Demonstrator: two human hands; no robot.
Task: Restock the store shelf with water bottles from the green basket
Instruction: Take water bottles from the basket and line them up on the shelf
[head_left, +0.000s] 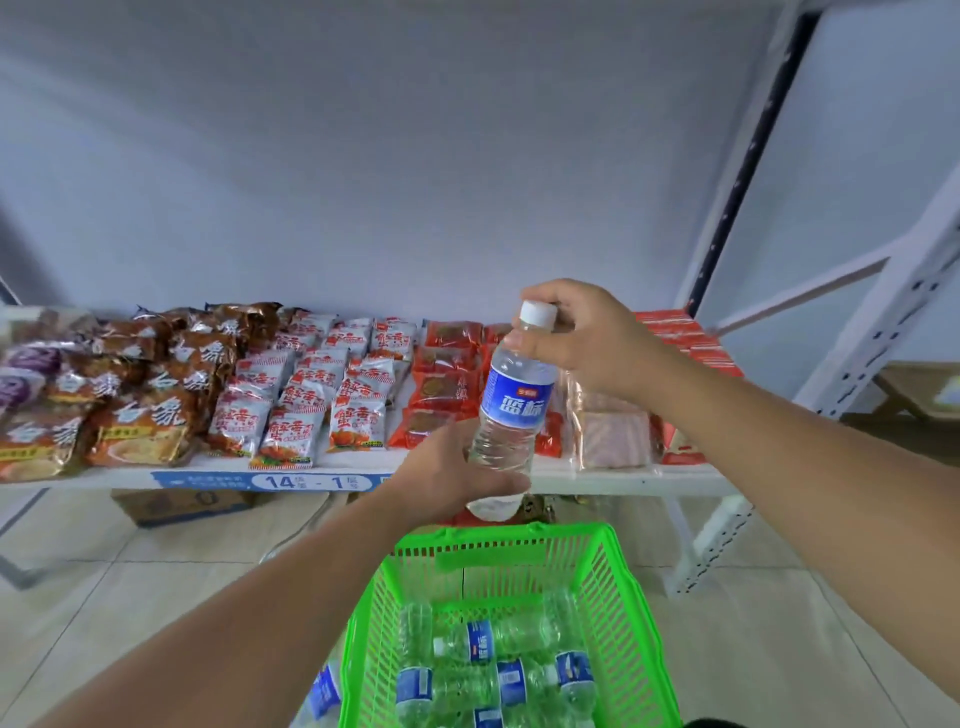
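Observation:
A clear water bottle (511, 410) with a blue label and white cap stands upright in the air, in front of the shelf's front edge and above the green basket (631, 623). My left hand (452, 478) grips its lower part from the left. My right hand (587, 338) pinches its neck just under the cap. Several more bottles (493, 670) lie on their sides in the basket on the floor. The white shelf (623, 480) is covered with snack packets.
Brown noodle bags (150, 384), red-and-white packets (322, 384), red mooncake packs (441, 384) and clear-wrapped packs (613, 431) fill the shelf. A cardboard box (182, 504) sits under it. White uprights (883, 312) stand at the right. One bottle (324, 691) lies left of the basket.

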